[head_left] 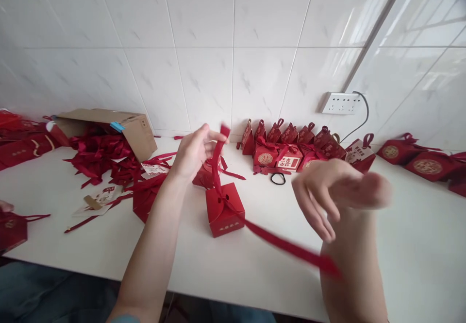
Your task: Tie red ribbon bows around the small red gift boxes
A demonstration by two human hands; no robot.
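Note:
A small red gift box point(224, 218) with gold lettering stands on the white table in front of me. Dark red ribbon point(280, 242) runs through the holes at its top. My left hand point(194, 149) pinches one end of this ribbon and pulls it upward above the box. From the box the other ribbon end trails loose to the right, its tip blurred. My right hand point(329, 187) is raised to the right with fingers apart, holding nothing, slightly blurred. Behind my left forearm are another red box point(144, 201) and, further back, a red box with loose ribbon point(204, 176).
A tilted cardboard box point(140, 136) spills red ribbons point(105, 150) at the left. Small red boxes point(265, 158) line the wall, near a black hair tie point(278, 179). More boxes point(427, 166) lie far right. A power strip point(341, 103) is on the wall. Another person's hand point(6, 206) shows far left.

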